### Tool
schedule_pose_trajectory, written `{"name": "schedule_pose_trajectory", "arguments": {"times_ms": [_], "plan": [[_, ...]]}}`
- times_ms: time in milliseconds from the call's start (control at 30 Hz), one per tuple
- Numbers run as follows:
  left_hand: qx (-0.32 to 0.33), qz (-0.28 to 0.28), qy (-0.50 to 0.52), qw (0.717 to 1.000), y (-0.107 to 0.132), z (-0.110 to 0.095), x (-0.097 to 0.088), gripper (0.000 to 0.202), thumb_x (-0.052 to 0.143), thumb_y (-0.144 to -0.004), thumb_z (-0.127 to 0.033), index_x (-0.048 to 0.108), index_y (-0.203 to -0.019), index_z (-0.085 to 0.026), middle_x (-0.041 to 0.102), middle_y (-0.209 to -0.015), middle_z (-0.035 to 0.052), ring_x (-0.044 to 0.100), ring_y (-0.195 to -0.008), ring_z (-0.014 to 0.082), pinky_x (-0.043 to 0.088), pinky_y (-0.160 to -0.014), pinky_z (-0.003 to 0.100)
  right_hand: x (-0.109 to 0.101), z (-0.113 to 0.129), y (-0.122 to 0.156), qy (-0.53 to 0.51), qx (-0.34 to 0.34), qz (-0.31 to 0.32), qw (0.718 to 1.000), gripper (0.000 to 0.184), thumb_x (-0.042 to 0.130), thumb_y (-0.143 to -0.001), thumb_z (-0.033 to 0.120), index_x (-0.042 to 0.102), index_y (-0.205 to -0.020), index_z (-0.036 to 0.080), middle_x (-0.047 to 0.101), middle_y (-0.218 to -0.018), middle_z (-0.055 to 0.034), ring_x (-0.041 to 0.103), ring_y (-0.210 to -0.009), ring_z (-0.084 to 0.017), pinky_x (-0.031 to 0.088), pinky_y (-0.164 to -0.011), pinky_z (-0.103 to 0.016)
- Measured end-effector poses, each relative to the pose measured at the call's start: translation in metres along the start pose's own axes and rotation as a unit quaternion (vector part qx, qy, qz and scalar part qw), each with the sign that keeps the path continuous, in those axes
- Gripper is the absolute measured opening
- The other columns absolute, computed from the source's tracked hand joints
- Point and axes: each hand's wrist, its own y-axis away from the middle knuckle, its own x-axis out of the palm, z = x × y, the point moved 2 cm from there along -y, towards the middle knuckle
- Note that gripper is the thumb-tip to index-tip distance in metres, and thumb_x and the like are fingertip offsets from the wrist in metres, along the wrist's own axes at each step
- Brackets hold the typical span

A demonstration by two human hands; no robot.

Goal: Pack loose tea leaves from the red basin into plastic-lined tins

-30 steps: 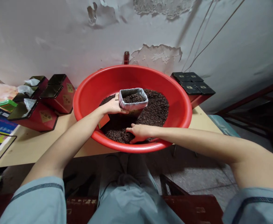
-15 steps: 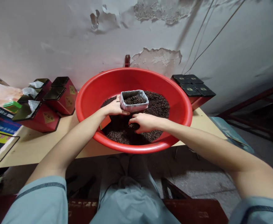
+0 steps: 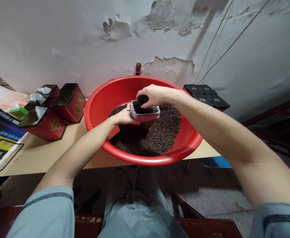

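Observation:
My left hand (image 3: 125,116) is wrapped round the side of a square tin (image 3: 147,117) lined with a clear plastic bag, holding it above the big red basin (image 3: 145,160). Dark leaves, which look like loose tea, partly fill the tin. Over its opening, my right hand (image 3: 156,95) is closed on a clump of tea leaves (image 3: 142,99), its fingertips reaching just inside the rim. More tea leaves (image 3: 159,138) cover the basin's floor. An orange piece (image 3: 113,131) leans against the basin's left inner wall, below my left wrist.
Several open red tins (image 3: 52,125), some with plastic liners sticking out, stand left of the basin on the pale table (image 3: 35,158). Several tins with black lids (image 3: 206,95) stand at the back right. A thin black wire frame (image 3: 19,153) is at the left edge. The peeling wall is close behind.
My right hand has risen from the leaves in the basin to the tin's opening, carrying a clump of tea leaves. My left hand still holds the tin, now slightly lower in view.

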Motion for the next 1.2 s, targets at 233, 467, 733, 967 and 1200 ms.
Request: {"name": "schedule_pose_trajectory", "arguments": {"times_ms": [233, 467, 733, 967, 1200], "plan": [[0.028, -0.005, 0.043, 0.999, 0.002, -0.008, 0.000, 0.114, 0.094, -0.059, -0.042, 0.044, -0.158, -0.017, 0.054, -0.160, 0.0151, 0.050, -0.150, 0.0356, 0.034, -0.132, 0.049, 0.018, -0.005, 0.003, -0.031, -0.066, -0.031, 0.997, 0.050, 0.080, -0.085, 0.032, 0.077, -0.135, 0.025, 0.069, -0.130, -0.0110, 0.067, -0.118, -0.030, 0.051, -0.108, -0.044], [0.036, 0.010, 0.064, 0.997, 0.000, -0.005, 0.004, 0.107, 0.093, -0.059, -0.039, 0.050, -0.153, -0.016, 0.058, -0.158, 0.0156, 0.054, -0.148, 0.0330, 0.035, -0.131, 0.047, 0.042, -0.013, 0.030, -0.088, -0.085, -0.093, 0.988, 0.034, 0.059, -0.102, 0.029, 0.082, -0.125, 0.021, 0.074, -0.132, -0.0119, 0.070, -0.121, -0.028, 0.051, -0.114, -0.045], [0.045, 0.007, 0.035, 0.998, -0.002, 0.001, 0.006, 0.100, 0.092, -0.060, -0.041, 0.057, -0.151, -0.020, 0.054, -0.163, 0.0123, 0.048, -0.153, 0.0347, 0.030, -0.133, 0.049, 0.063, -0.008, 0.046, -0.105, -0.134, -0.017, 0.985, 0.065, 0.051, -0.107, 0.050, 0.049, -0.163, 0.016, 0.037, -0.174, -0.0121, 0.033, -0.162, -0.032, 0.028, -0.134, -0.054], [0.036, 0.011, 0.020, 0.999, -0.003, 0.005, 0.006, 0.105, 0.091, -0.060, -0.044, 0.052, -0.155, -0.020, 0.048, -0.168, 0.0129, 0.044, -0.156, 0.0313, 0.023, -0.135, 0.045, 0.063, -0.019, 0.054, -0.116, -0.124, 0.000, 0.986, 0.063, 0.046, -0.109, 0.051, 0.049, -0.163, 0.019, 0.038, -0.174, -0.0082, 0.033, -0.163, -0.030, 0.025, -0.135, -0.054], [0.038, 0.046, 0.078, 0.995, 0.008, -0.017, -0.004, 0.110, 0.088, -0.061, -0.054, 0.047, -0.156, -0.017, 0.050, -0.165, 0.0160, 0.049, -0.153, 0.0310, 0.032, -0.131, 0.041, 0.054, -0.015, 0.060, -0.118, -0.047, -0.119, 0.985, 0.061, 0.053, -0.105, 0.043, 0.052, -0.161, 0.017, 0.049, -0.167, -0.0119, 0.042, -0.158, -0.030, 0.030, -0.133, -0.053]]}}
